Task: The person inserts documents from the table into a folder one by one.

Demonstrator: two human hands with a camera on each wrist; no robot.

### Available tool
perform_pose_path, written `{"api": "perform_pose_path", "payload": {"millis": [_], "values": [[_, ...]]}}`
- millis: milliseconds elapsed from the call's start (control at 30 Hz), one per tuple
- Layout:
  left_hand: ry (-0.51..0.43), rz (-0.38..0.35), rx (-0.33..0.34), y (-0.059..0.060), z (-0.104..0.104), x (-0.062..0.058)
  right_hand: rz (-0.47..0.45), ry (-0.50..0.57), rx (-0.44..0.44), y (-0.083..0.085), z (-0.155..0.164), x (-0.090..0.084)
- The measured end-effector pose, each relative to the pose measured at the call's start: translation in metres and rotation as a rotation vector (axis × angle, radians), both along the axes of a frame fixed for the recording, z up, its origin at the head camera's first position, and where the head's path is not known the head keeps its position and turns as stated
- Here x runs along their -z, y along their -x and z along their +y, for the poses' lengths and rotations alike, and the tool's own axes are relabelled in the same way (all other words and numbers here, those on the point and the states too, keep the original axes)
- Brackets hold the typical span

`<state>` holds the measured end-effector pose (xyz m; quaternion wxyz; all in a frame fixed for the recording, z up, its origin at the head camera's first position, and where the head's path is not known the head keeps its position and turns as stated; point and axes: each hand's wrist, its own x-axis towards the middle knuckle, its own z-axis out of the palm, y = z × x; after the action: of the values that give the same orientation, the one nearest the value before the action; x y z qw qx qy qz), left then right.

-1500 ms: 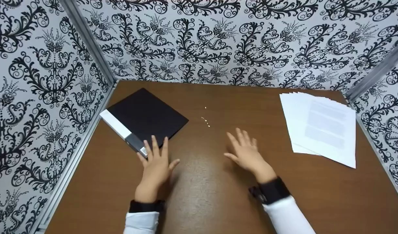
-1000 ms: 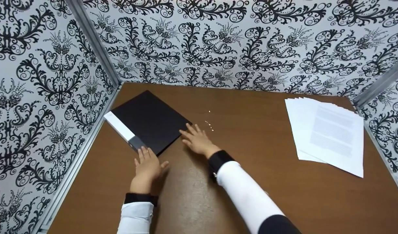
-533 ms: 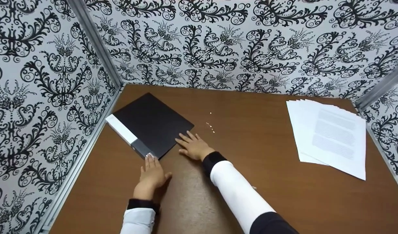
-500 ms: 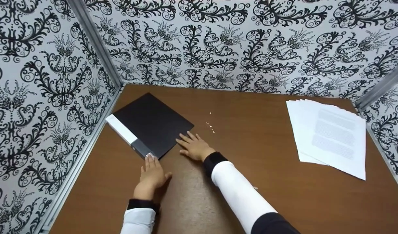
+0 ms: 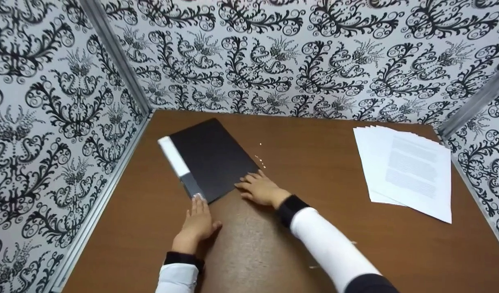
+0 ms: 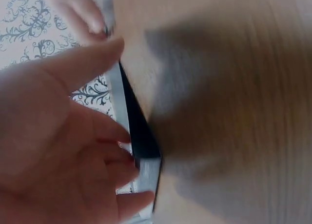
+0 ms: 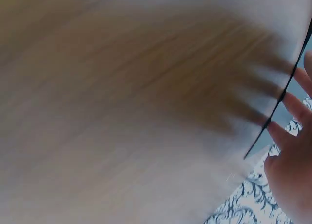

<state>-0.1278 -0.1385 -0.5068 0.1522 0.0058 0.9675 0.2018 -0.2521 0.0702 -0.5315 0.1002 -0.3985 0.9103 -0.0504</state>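
A black ring-binder-like folder (image 5: 216,158) with a white and grey spine lies closed at the left of the table in the head view. My left hand (image 5: 198,221) touches the near end of its spine with straight fingertips. At the near right edge, my right hand (image 5: 261,190) rests its spread fingers on the folder. The left wrist view shows the left hand (image 6: 58,146) with extended fingers by the folder's dark corner (image 6: 141,141). In the right wrist view, fingertips of the right hand (image 7: 292,160) meet the folder's thin edge (image 7: 278,104).
A fanned stack of white paper sheets (image 5: 412,175), the top one printed, lies at the right of the brown table (image 5: 314,162). Small light specks (image 5: 260,161) lie right of the folder. Patterned walls (image 5: 273,61) enclose the back and sides.
Both hands first came to the folder's near edges. Since then the folder has slid right and turned clockwise, with both hands moving right along with it. The paper stack stays put.
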Motion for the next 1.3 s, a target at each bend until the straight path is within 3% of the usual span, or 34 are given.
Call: {"api": "perform_pose_path", "payload": {"millis": [233, 500, 633, 800, 933, 1300], "values": [[-0.053, 0.041, 0.099, -0.007, 0.02, 0.014, 0.023, 0.09, -0.061, -0.029, 0.059, 0.011], [-0.081, 0.043, 0.187, -0.013, 0.049, 0.012, 0.051, 0.068, 0.03, -0.078, 0.105, 0.009], [-0.048, 0.07, 0.235, -0.022, 0.07, 0.014, 0.079, 0.069, 0.074, -0.103, 0.126, 0.004], [0.089, 0.1, 0.305, -0.034, 0.094, 0.015, 0.014, 0.075, 0.171, -0.129, 0.144, -0.006], [0.161, 0.085, 0.319, -0.039, 0.103, 0.011, -0.007, 0.082, 0.22, -0.142, 0.148, -0.008], [0.112, 0.051, 0.324, -0.051, 0.107, 0.0, -0.023, 0.103, 0.268, -0.158, 0.156, -0.002]]}}
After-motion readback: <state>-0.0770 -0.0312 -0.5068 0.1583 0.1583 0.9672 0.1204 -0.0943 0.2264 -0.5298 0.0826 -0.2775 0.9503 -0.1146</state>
